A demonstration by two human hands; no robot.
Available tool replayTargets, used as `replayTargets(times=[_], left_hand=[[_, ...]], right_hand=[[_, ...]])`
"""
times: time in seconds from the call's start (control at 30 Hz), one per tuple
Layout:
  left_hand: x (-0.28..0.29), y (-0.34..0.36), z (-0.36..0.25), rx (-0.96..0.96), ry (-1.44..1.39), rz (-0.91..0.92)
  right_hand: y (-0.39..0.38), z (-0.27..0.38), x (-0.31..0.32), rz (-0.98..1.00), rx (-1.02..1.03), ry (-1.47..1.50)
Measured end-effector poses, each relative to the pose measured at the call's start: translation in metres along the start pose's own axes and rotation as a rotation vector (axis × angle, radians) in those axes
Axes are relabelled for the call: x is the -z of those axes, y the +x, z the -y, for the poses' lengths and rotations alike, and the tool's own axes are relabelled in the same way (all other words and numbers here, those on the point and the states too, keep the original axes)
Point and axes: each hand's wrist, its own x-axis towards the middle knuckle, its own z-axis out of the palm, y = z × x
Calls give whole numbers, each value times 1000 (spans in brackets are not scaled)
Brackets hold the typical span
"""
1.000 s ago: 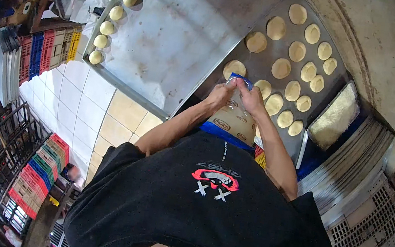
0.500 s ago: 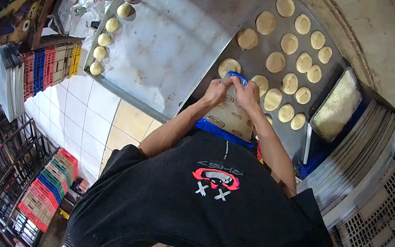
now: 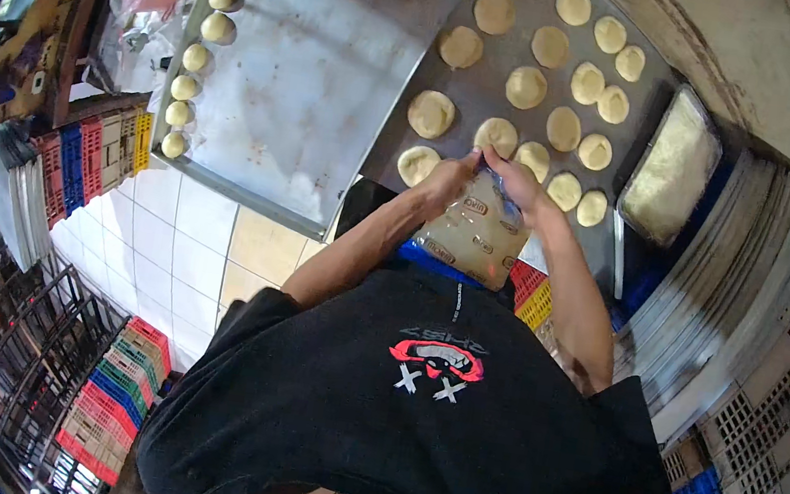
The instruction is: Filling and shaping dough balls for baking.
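Both hands grip the top end of a clear plastic pouch with brown printed marks, a pale beige filling and a blue lower edge. My left hand is closed on its left side. Close beside it, my right hand is closed on the right side, thumbs nearly meeting. The pouch hangs in front of my black shirt, over the near edge of a dark metal tray. Flattened dough rounds lie in rows on that tray; one dough round sits just beyond my fingertips, another by my left hand.
To the left, a large metal tray bears a row of dough balls along its left side. A rectangular pan of pale crumbs stands at right, near stacked trays. Plastic crates and a black rack are at lower left.
The view has shifted, so the trays sit further up and left. My hands have moved nearer and rightward over the dough rounds, still holding the pouch; its blue top end no longer shows above my fingers.
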Motion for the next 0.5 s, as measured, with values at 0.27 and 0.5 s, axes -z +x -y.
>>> replayTargets(times=[0.27,0.5], left_hand=[[-10,43,21,-143,509,-200],[9,68,27,-334,553,-188]], right_hand=[[22,-47,36,-513,181,-318],[49,-56,50,-606,351,-522]])
